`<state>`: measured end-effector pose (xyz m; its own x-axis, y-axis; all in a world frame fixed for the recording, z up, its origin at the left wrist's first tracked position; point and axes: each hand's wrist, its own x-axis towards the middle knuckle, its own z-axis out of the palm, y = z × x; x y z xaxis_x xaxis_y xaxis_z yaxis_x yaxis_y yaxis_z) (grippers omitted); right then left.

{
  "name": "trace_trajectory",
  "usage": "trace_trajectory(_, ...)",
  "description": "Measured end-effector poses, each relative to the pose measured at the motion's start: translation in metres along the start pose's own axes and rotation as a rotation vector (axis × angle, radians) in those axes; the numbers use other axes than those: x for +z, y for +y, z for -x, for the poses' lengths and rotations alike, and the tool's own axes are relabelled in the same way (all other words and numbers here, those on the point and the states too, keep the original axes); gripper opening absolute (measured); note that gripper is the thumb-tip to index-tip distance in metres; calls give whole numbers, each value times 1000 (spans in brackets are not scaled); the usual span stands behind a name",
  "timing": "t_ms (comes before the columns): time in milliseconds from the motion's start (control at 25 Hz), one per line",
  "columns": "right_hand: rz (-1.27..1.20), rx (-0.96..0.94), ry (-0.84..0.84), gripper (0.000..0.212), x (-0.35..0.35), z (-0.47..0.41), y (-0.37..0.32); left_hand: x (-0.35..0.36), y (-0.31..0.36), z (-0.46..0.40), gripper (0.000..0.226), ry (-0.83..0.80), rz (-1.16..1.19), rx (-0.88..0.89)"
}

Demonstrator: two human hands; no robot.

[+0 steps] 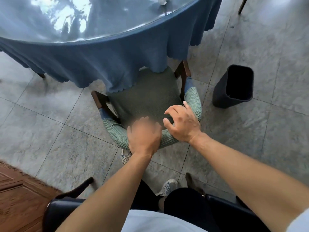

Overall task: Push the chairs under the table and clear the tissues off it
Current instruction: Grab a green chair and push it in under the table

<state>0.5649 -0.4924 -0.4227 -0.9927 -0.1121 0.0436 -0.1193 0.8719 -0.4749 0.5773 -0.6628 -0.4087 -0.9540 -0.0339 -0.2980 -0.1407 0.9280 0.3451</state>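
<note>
A chair (147,97) with a green cover and dark wooden arms stands before me, its front tucked under the blue tablecloth (93,64) of the round glass-topped table (117,22). My left hand (143,136), blurred by motion, lies over the top of the curved backrest. My right hand (182,123) is at the backrest's right part, its fingers spread and loosely curled above the seat. A crumpled white tissue (163,0) lies at the table's far edge.
A dark waste bin (234,87) stands on the tiled floor right of the chair. Another dark chair (66,206) is close behind me at the bottom. A wooden panel (16,190) fills the lower left. A chair leg (242,5) shows at the upper right.
</note>
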Motion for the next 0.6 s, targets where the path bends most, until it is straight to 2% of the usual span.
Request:
trace_trajectory(200,-6,56,-24,41,0,-23,0,-7,1,-22,70,-56,-36,-2)
trace_trajectory(440,19,46,5,39,6,-70,1,-21,-1,-69,73,16,-63,14)
trace_trajectory(600,36,10,8,41,6,-99,1,-29,0,-99,74,-3,-64,17)
